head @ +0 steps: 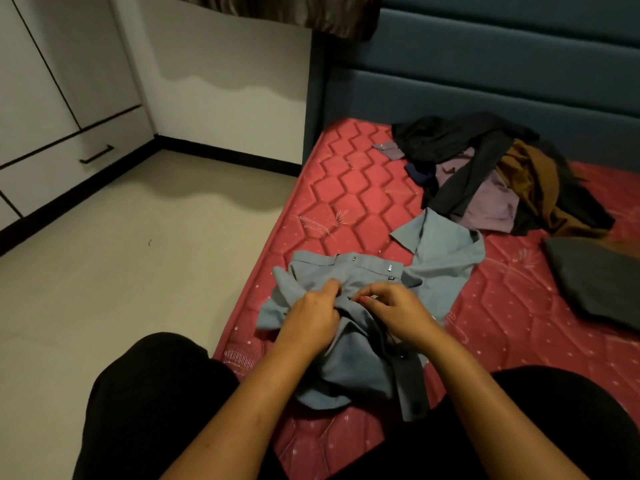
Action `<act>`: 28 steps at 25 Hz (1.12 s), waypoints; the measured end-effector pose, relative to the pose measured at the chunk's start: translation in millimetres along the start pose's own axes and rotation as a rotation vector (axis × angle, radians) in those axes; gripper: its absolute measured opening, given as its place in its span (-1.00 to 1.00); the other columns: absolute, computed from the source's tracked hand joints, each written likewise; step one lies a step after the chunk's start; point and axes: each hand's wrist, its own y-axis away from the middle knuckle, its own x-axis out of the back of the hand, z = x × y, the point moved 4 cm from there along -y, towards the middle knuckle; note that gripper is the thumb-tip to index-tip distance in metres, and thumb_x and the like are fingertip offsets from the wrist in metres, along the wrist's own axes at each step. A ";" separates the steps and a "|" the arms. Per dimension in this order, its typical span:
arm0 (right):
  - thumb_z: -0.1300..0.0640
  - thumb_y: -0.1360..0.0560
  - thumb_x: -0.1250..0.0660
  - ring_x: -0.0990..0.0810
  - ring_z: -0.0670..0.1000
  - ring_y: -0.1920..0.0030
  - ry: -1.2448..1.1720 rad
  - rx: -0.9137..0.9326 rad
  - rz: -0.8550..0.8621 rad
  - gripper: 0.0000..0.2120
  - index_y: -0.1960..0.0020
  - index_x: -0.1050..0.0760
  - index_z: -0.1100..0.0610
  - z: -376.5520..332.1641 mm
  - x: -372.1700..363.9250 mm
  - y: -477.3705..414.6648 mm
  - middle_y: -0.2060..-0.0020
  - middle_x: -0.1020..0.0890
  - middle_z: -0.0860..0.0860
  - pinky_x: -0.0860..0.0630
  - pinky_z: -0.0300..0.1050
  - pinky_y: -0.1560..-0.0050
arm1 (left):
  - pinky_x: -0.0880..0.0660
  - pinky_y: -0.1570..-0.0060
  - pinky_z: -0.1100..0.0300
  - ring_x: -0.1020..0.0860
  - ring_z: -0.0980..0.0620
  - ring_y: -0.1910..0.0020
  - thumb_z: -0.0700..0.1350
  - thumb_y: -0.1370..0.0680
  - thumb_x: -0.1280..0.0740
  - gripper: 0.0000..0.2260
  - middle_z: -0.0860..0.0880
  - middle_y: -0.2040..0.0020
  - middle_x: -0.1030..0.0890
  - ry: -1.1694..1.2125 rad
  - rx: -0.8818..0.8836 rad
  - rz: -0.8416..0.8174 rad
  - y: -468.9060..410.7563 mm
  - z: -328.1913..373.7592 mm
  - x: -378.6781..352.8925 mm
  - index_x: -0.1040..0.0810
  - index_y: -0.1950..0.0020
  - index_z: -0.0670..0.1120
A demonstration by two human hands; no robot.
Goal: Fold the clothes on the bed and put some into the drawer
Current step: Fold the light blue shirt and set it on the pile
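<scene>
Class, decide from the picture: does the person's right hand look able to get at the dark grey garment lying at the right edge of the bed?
Probably yes, once free: the right hand now pinches the blue-grey shirt, and only bare mattress lies between it and the dark grey garment.

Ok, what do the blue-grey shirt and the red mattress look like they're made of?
Blue-grey shirt: thin matte woven cloth, perhaps cotton or a blend; it bunches in soft creases. Red mattress: quilted fabric cover with slight sheen; stitched zigzag channels puff up.

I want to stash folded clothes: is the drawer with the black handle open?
No, the drawer front lies flush with the cabinet around it, fully shut.
</scene>
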 end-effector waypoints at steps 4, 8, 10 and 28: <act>0.20 -0.51 -0.37 -0.63 -0.24 0.12 0.004 0.075 0.013 -0.83 -0.02 -0.65 -0.02 -7.9 -6.6 -2.1 0.13 -0.69 -0.15 -0.52 -0.32 0.04 | -0.46 0.02 -0.13 -0.48 -0.22 0.03 -0.18 -0.52 -0.14 -0.86 -0.12 -0.01 -0.51 -0.033 0.007 -0.150 -7.9 -14.3 -6.5 -0.31 -0.03 0.03; 0.34 -0.47 -0.37 -0.66 -0.17 0.07 -0.207 0.179 0.071 -0.67 -0.04 -0.62 -0.06 -21.1 1.2 -0.7 0.12 -0.70 -0.11 -0.57 -0.24 0.00 | -0.42 0.12 0.05 -0.45 0.00 0.14 -0.15 -0.45 -0.20 -0.94 0.02 0.16 -0.42 0.264 -0.066 0.089 -16.1 -2.8 3.5 -0.33 0.14 -0.02; 0.40 -0.47 -0.30 -0.63 -0.25 0.01 -0.254 0.296 0.245 -0.67 -0.04 -0.63 0.02 -35.0 12.6 -1.0 0.06 -0.67 -0.20 -0.49 -0.36 -0.03 | -0.33 0.24 0.20 -0.37 0.17 0.27 -0.12 -0.43 -0.25 -0.87 0.09 0.27 -0.37 0.405 -0.088 0.295 -17.2 5.6 13.1 -0.31 0.25 -0.03; 0.18 -0.50 -0.39 -0.58 -0.19 0.33 -0.089 0.146 0.172 -0.92 0.12 -0.65 0.04 -25.1 -2.3 -2.8 0.33 -0.67 -0.06 -0.50 -0.26 0.24 | -0.35 0.28 0.01 -0.45 -0.10 0.27 -0.30 -0.42 -0.28 -0.83 -0.01 0.30 -0.44 0.186 0.179 0.362 -1.1 9.7 9.4 -0.33 0.20 -0.07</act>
